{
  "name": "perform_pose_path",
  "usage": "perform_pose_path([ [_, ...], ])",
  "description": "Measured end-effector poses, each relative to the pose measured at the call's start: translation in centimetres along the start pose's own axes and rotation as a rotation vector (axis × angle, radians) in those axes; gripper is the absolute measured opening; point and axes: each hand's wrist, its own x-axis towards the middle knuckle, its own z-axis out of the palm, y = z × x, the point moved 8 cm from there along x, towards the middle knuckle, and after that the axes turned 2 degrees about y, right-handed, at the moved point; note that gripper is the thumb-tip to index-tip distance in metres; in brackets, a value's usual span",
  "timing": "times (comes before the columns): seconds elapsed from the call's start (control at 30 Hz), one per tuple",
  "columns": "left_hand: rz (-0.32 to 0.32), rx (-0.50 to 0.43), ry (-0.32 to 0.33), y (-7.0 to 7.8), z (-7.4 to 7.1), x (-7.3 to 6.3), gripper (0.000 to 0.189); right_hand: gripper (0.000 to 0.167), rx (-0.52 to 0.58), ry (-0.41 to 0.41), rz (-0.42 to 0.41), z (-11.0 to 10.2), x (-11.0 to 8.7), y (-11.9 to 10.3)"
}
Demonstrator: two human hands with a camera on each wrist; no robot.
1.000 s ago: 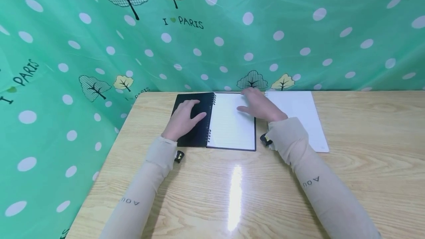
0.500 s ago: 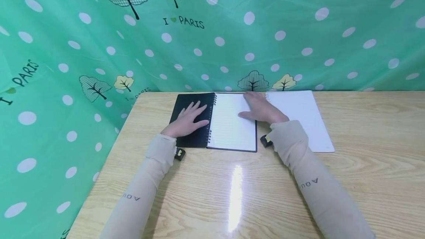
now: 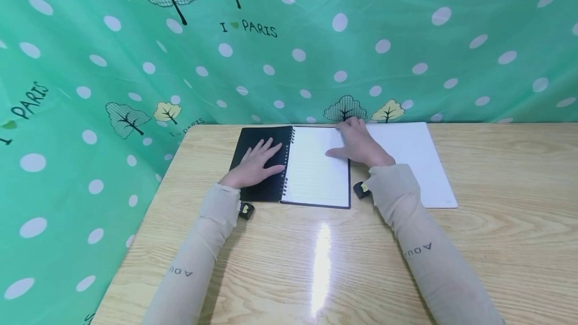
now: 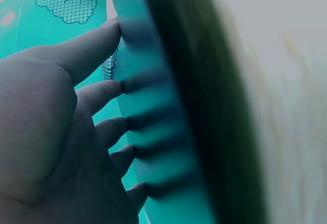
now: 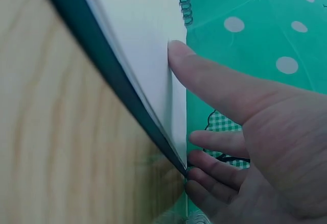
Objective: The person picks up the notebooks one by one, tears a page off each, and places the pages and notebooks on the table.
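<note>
In the head view we see the notebook (image 3: 299, 164) lying spread out at the middle of the frame, its black cover (image 3: 271, 184) turned to the left and its lined page (image 3: 318, 177) facing up on the right. The rings (image 3: 285, 184) run between the two, which lets both halves lie almost level on the worktop (image 3: 506, 174).

Left of centre, the left hand (image 3: 255, 165) rests on the cover with fingers straight and fanned, gripping nothing. We take it that this flat spread keeps the cover down, since the pressure falls over a wide area beside the rings.

Right of centre, the right hand (image 3: 358, 144) is at the page's upper right corner. Its thumb stretches over the paper, and in the right wrist view the thumb's tip touches it; the other fingers, softly bent, reach the notebook's edge, well apart from the thumb. We see no pinch. Holding the corner this way probably steadies the sheet along its free side.

A white pad (image 3: 411, 164) lies just beyond, partly behind that hand, and the curtain (image 3: 289, 79) fills the top of the frame.
</note>
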Motion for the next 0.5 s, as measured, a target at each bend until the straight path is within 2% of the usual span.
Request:
perform_pose_path([
  [0.5,-0.001,-0.003,0.004,0.26,-0.08,-0.18,0.072,0.08,0.033,0.012,0.01,-0.08,-0.04,-0.02],
])
